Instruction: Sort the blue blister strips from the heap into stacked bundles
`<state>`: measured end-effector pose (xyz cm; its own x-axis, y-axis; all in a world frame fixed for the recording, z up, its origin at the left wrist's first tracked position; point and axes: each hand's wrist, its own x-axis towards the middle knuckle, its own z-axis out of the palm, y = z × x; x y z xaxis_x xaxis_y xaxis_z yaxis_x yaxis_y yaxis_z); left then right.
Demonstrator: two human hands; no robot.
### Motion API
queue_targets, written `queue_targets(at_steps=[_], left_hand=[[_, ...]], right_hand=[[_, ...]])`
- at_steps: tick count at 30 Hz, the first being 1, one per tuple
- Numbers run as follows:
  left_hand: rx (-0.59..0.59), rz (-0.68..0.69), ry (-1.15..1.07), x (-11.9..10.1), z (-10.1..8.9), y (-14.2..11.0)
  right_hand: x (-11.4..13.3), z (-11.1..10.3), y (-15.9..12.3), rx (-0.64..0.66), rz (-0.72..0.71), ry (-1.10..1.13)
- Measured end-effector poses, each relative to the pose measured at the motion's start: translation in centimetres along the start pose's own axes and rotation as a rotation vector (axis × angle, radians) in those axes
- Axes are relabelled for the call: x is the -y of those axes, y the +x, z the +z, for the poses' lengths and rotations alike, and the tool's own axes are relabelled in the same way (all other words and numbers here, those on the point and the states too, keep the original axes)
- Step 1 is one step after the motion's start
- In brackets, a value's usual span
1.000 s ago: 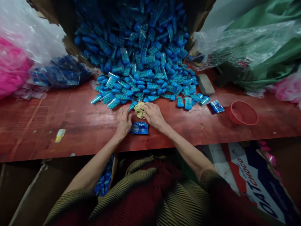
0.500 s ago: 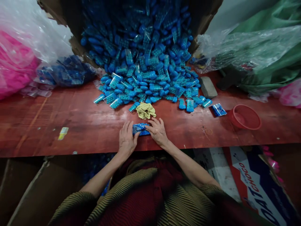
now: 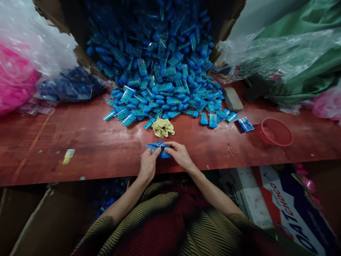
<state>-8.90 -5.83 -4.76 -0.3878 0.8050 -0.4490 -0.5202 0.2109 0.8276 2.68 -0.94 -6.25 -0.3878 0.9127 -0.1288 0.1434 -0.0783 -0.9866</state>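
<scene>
Blue packets: the small printed stack (image 3: 163, 150) was up in both hands, near the front edge of the red table (image 3: 98, 142), kinda fanned along the top.
Left hand: this one (image 3: 148, 164) had the left end of the stack, thumb laid over the face and fingers curled in behind, pretty much closed on it. Couldn't tell how the hidden fingertips sat.
Right hand: that one (image 3: 181, 155) pinched the other end, thumb on the front, index finger reaching along the top edge, only a packet-thin gap between them.
Yellow cloth: a crumpled wad (image 3: 163, 127) lay just beyond the packets, right by the pile.
Blue pile: loads of clear-sided blue containers (image 3: 162, 96) spilled out of a torn cardboard box (image 3: 229, 21) onto the tabletop.
Right side: a grey block (image 3: 233, 99) sat beside the pile, then a lone blue packet (image 3: 245, 124) and a red basket (image 3: 275, 132) next to it.
Left side: a pink bag (image 3: 16, 81) and a clear bag of blue stuff (image 3: 71, 85) slumped together.
</scene>
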Motion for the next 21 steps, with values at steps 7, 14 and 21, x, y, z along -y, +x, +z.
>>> queue_targets(at_steps=[7,14,21], left_hand=[[-0.109,0.097,0.032,1.4,0.5,1.4],[0.015,-0.041,0.007,-0.6,1.1,1.9],[0.050,-0.125,0.005,-1.6,0.4,2.4]], right_hand=[[-0.1,1.2,0.5,-0.062,0.006,-0.042],[0.4,1.4,1.2,-0.171,-0.058,-0.123],[1.4,-1.4,1.9,-0.004,-0.201,-0.265]])
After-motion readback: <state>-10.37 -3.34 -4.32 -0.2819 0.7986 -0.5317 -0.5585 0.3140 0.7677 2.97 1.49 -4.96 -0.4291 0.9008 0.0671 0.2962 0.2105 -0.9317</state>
